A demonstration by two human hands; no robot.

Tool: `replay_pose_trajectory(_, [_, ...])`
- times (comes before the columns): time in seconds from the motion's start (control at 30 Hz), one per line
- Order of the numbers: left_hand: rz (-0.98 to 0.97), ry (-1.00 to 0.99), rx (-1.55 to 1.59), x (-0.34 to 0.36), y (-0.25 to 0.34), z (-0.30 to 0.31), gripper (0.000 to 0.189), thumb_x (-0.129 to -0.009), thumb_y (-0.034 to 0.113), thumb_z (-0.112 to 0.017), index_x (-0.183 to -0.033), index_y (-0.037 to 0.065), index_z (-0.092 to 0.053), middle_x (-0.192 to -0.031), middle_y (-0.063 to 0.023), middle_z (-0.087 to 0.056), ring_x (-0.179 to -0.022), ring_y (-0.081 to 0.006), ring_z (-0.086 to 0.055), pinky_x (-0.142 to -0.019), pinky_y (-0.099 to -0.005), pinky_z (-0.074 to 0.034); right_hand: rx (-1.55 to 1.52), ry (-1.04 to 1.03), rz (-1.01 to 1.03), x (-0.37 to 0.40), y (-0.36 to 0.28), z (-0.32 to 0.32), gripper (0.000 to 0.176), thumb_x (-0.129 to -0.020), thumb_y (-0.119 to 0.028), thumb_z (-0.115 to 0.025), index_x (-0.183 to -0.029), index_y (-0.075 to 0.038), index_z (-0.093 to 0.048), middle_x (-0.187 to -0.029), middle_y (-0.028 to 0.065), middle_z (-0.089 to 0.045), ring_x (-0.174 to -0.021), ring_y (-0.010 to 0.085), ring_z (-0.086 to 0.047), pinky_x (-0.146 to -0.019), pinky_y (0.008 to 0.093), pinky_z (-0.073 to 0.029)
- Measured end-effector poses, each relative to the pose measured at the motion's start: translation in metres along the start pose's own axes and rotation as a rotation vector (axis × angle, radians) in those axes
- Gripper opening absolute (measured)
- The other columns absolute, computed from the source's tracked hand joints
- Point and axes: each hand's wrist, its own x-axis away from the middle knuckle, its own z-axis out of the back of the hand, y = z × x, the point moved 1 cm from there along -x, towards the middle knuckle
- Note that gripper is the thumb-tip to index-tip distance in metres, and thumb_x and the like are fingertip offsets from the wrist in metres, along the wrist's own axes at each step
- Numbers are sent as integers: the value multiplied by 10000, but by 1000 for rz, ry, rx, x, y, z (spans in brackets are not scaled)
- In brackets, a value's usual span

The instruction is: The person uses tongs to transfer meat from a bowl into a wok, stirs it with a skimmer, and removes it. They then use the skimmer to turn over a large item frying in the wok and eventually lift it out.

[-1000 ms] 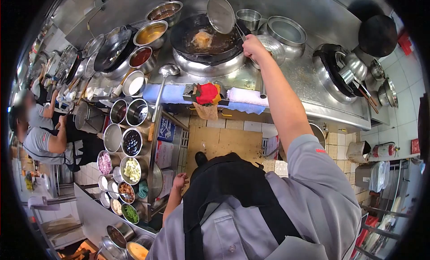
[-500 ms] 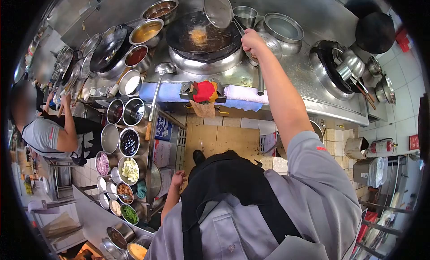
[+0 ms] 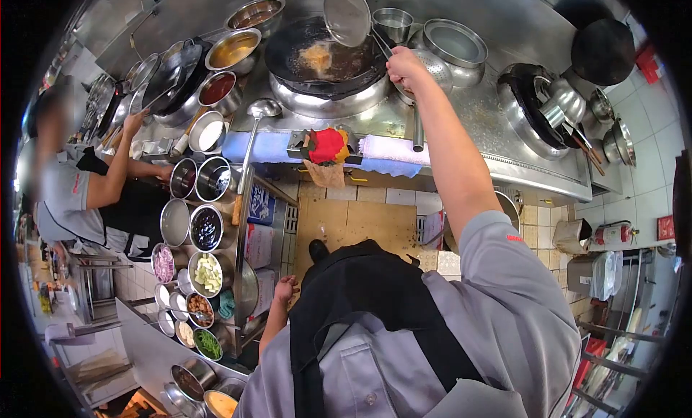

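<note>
The strainer point(image 3: 347, 14) is clamped by its handle in the right hand point(image 3: 407, 66) over the wok point(image 3: 288, 54). The left hand point(image 3: 285, 290) is held low, and how far it is open cannot be told.

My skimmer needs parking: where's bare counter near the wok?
The steel counter is bare between the black oil-filled wok and the right-hand burner holding steel ladles, beyond the white towel. Left of the wok, sauce bowls crowd it.
</note>
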Motion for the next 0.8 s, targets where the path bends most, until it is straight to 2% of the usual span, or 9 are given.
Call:
replay_pose_trajectory(0.13, [-19,-9,55,-19,-10,0,308,-847,322,-487,-1078,119,-490,-900,-30,-586,-665,-155,-582,-474,-292,-398,515,88,38,-10,8,-2,214,-727,52,-385,-907,-50,-441,-552,27,-357,-387,109,-314,-324,263,-190])
replay_pose_trajectory(0.23, [-33,5,31,-10,2,0,310,-846,320,-487,-1083,120,-490,-904,-32,-589,-660,-159,-586,-475,-296,-401,113,-71,-99,-16,13,5,276,-752,44,-394,-1012,-49,-390,-651,75,-409,-412,106,-321,-320,241,-208])
replay_pose_trajectory(0.4, [-22,-15,47,-16,-9,-1,304,-845,308,-486,-1084,121,-491,-907,-31,-592,-649,-164,-592,-476,-303,-404,-33,-78,-74,2,-3,6,372,-750,70,-365,-1109,-25,-354,-695,90,-419,-432,96,-326,-326,223,-219])
replay_pose_trajectory(0.47, [-33,-2,-21,-10,-1,0,305,-844,307,-486,-1084,119,-492,-911,-31,-593,-644,-165,-592,-476,-307,-404,146,4,81,-4,0,4,258,-714,68,-362,-964,36,-415,-536,76,-386,-386,130,-326,-338,291,-205])
replay_pose_trajectory(0.5, [-60,-2,-26,-8,0,0,299,-845,303,-485,-1078,116,-495,-913,-32,-593,-646,-165,-593,-477,-312,-404,429,45,120,-10,1,4,225,-701,59,-377,-902,92,-472,-533,104,-420,-395,148,-373,-332,322,-219])
replay_pose_trajectory(0.6, [-74,-6,-11,-10,2,0,283,-848,289,-479,-1069,112,-499,-914,-34,-593,-647,-162,-593,-477,-312,-405,604,181,179,-2,7,0,138,-679,66,-391,-757,107,-497,-525,123,-427,-396,161,-392,-327,349,-227])
replay_pose_trajectory(0.67, [-58,-8,10,-12,0,-1,274,-851,279,-474,-1065,110,-501,-913,-35,-592,-647,-159,-593,-477,-308,-405,550,117,131,-16,13,8,88,-672,79,-393,-682,72,-480,-495,93,-378,-378,145,-342,-327,330,-193])
replay_pose_trajectory(0.73, [-36,-18,81,-18,-6,-2,266,-858,269,-462,-1061,102,-500,-893,-36,-588,-638,-153,-590,-457,-285,-400,-37,-171,-113,-42,26,22,206,-710,59,-382,-885,-22,-452,-554,51,-387,-382,122,-335,-309,263,-215])
replay_pose_trajectory(0.8, [-33,-25,81,-22,-13,-2,268,-859,270,-460,-1060,97,-499,-891,-37,-586,-634,-151,-587,-445,-274,-395,49,-74,-101,-7,-1,9,243,-731,68,-368,-950,-35,-399,-642,75,-408,-400,103,-318,-309,239,-217])
